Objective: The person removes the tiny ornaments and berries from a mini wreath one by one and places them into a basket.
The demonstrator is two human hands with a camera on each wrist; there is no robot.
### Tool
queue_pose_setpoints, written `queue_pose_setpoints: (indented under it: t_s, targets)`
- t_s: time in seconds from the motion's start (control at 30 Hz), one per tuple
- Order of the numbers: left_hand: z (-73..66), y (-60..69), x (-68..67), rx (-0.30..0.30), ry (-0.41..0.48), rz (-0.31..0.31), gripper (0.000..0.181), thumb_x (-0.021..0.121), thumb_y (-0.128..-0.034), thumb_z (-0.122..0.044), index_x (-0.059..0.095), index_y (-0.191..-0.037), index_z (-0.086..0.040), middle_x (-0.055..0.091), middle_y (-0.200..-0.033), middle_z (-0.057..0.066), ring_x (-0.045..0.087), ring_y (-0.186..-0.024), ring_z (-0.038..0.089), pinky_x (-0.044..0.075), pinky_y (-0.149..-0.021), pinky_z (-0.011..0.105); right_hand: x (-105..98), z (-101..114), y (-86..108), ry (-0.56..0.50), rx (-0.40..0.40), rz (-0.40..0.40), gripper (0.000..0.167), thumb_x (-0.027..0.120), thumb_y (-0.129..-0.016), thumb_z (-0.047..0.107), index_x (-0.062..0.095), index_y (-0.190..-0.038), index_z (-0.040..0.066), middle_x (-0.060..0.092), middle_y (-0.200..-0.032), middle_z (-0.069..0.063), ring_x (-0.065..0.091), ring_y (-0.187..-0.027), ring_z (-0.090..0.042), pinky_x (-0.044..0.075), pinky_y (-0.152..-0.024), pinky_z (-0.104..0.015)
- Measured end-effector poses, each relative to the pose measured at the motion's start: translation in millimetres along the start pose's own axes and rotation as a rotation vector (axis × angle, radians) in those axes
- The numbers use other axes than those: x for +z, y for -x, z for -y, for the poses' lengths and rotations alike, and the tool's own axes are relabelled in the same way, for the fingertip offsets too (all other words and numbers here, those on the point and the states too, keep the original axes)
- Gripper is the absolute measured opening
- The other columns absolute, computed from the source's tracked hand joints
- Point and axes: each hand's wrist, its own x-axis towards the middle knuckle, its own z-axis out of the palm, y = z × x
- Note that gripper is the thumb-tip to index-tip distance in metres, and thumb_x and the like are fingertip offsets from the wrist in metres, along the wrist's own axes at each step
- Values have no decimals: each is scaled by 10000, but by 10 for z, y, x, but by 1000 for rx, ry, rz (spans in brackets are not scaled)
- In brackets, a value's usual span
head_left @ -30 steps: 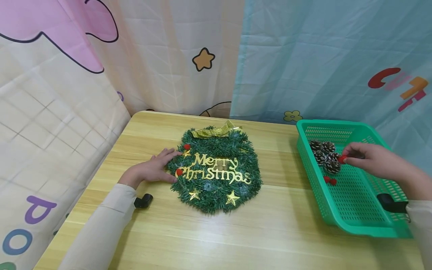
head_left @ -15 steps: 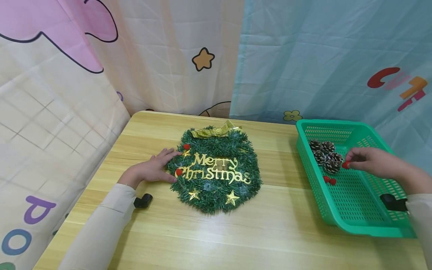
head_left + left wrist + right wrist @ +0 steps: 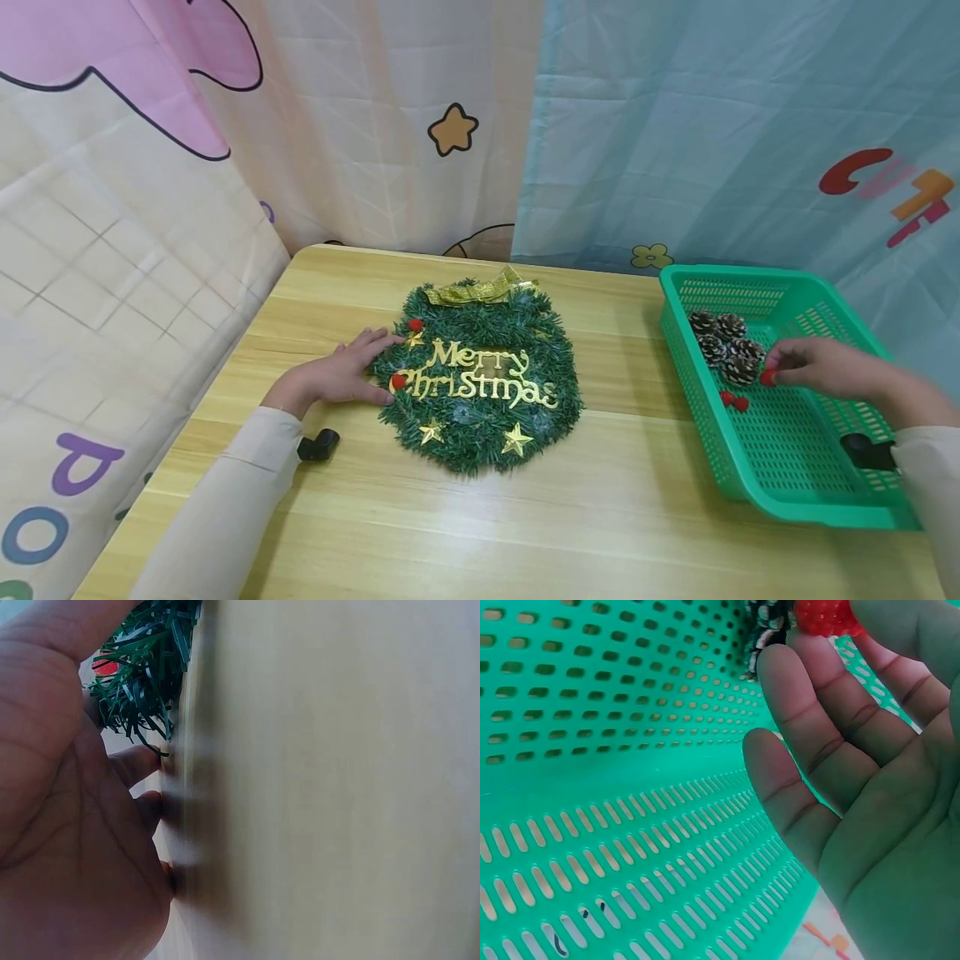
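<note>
A green tinsel wreath (image 3: 480, 450) with gold "Merry Christmas" lettering (image 3: 480, 375) lies flat on the table. Two red berries (image 3: 416, 325) and several gold stars (image 3: 516, 439) sit on it, a gold ribbon (image 3: 480, 292) at its top. My left hand (image 3: 341, 372) rests at the wreath's left edge, fingers spread and touching it. Over the green basket my right hand (image 3: 832, 369) pinches a red berry (image 3: 826, 616) between thumb and fingers, its bumpy surface clear in the right wrist view. Two more red berries (image 3: 734, 402) and several frosted pinecones (image 3: 738, 364) lie in the basket beside it.
The green plastic basket (image 3: 712, 442) with slotted walls stands at the right of the wooden table (image 3: 480, 533). Printed curtains (image 3: 360, 125) hang behind and to the left of the table. A black wrist mount (image 3: 318, 446) juts out beside the left wrist.
My right hand has moved slightly down and right, away from the pinecones, with the red berry between its fingers. The left hand and wreath stay in place.
</note>
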Motion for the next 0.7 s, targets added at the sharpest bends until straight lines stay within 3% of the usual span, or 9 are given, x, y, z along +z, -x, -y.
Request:
queue_pose_setpoints:
  t_s: [0.3, 0.7]
  targets:
    - [10, -9, 5, 0, 6, 2, 948, 789, -830, -431, 250, -1575, -201, 21, -1638, 210, -77, -1480, 439, -69, -1083, 721, 25, -52, -44, 17, 2, 50, 31, 595, -970, 69, 592, -983, 41, 557, -924, -10, 435, -747, -102, 390, -629, -296]
    - [14, -4, 1, -4, -8, 0, 952, 790, -827, -436, 249, -1577, -208, 27, -1641, 203, -62, -1483, 435, -56, -1086, 721, 102, -153, -63, -116, 41, 140, 70, 590, -929, 36, 566, -993, 20, 535, -905, -44, 450, -765, -147, 419, -638, -321]
